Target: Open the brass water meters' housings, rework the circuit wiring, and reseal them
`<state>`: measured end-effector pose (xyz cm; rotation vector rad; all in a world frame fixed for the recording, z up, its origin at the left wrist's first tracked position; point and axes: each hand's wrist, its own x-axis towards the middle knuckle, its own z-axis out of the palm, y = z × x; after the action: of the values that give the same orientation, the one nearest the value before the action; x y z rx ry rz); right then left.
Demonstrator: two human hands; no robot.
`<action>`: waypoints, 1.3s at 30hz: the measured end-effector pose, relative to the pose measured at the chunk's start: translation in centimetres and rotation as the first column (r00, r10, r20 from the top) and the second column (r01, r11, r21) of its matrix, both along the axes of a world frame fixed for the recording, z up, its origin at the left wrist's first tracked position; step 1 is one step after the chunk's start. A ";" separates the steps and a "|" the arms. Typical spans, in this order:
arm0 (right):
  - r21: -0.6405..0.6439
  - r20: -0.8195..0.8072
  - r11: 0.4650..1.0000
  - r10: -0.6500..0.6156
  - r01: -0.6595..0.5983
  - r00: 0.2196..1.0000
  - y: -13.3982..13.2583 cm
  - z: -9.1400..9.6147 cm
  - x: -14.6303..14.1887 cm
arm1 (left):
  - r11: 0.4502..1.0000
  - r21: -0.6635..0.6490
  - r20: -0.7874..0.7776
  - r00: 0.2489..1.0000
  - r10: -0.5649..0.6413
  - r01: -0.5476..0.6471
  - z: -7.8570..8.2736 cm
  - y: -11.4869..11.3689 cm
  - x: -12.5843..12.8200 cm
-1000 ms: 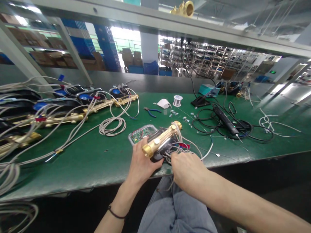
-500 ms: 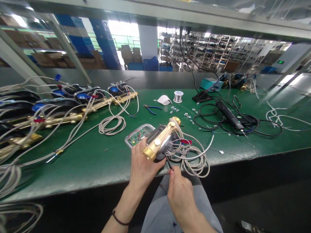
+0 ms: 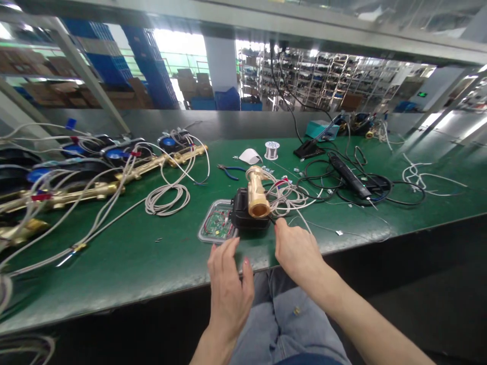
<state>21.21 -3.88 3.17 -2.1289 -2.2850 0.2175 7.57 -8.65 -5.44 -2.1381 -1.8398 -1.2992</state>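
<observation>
A brass pipe fitting (image 3: 258, 195) with a black housing (image 3: 243, 215) rests on the bench, the open end of its pipe facing me. Left of it, partly behind the housing, lies a clear plastic case (image 3: 202, 230) with a green circuit board (image 3: 216, 221). My left hand (image 3: 228, 279) is open, fingers apart, just in front of the case and holding nothing. Closed at the housing's right side is my right hand (image 3: 297, 248). A short dark end of a thin tool (image 3: 272, 219) shows at its fingertips; the rest is hidden. Coiled grey cable (image 3: 285, 197) lies behind that hand.
Several brass meters with cables (image 3: 91, 190) line the left side. Behind are blue-handled pliers (image 3: 230, 172), a solder spool (image 3: 271, 150) and curled white paper (image 3: 250, 156). A black soldering iron handle (image 3: 350, 177) with looped cords lies right. The bench edge (image 3: 182, 284) runs before me.
The brass fitting and housing have been turned and set down on the bench. My left hand has let go and drawn back toward me. My right hand has moved slightly up and right.
</observation>
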 end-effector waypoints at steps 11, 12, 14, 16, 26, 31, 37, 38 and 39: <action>-0.091 -0.077 0.994 0.047 -0.054 0.996 -0.7 -2.5 0.3 | 0.994 -0.074 -0.099 0.992 0.073 -0.081 1.0 5.6 -0.9; -0.095 -0.088 0.994 0.053 -0.061 0.995 -0.6 -2.6 0.4 | 0.993 -0.077 -0.093 0.992 0.080 -0.088 0.6 6.1 -0.4; -0.100 -0.106 0.992 0.064 -0.075 0.992 -0.5 -2.7 0.6 | 0.990 -0.068 -0.080 0.990 0.119 -0.125 0.0 6.8 0.6; -0.105 -0.121 0.991 0.075 -0.088 0.990 -0.5 -2.8 0.6 | 0.980 -0.060 -0.078 0.980 0.185 -0.190 -0.3 7.1 1.5; -0.128 -0.152 0.986 0.085 -0.104 0.985 -0.3 -3.6 0.5 | 0.955 -0.052 -0.144 0.949 0.281 -0.291 0.3 8.5 1.8; -0.134 -0.191 0.986 0.075 -0.102 0.979 -0.4 -4.0 0.8 | 0.955 -0.040 -0.202 0.938 0.281 -0.294 0.3 8.5 1.6; -0.082 -0.132 0.974 0.199 -0.211 0.971 0.9 -4.1 2.4 | 0.953 -0.067 -0.198 0.940 0.278 -0.296 0.7 8.6 1.3; -0.082 -0.132 0.972 0.210 -0.222 0.969 1.2 -4.3 2.7 | 0.951 -0.070 -0.200 0.938 0.282 -0.301 0.7 8.6 1.2; -0.084 -0.128 0.970 0.217 -0.228 0.968 1.4 -4.5 2.8 | 0.950 -0.072 -0.205 0.937 0.283 -0.303 0.7 8.6 1.3</action>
<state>24.05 -2.52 -1.30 -1.8383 -2.4884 0.4541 8.82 -0.04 -4.73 -1.8590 -2.0801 -0.9194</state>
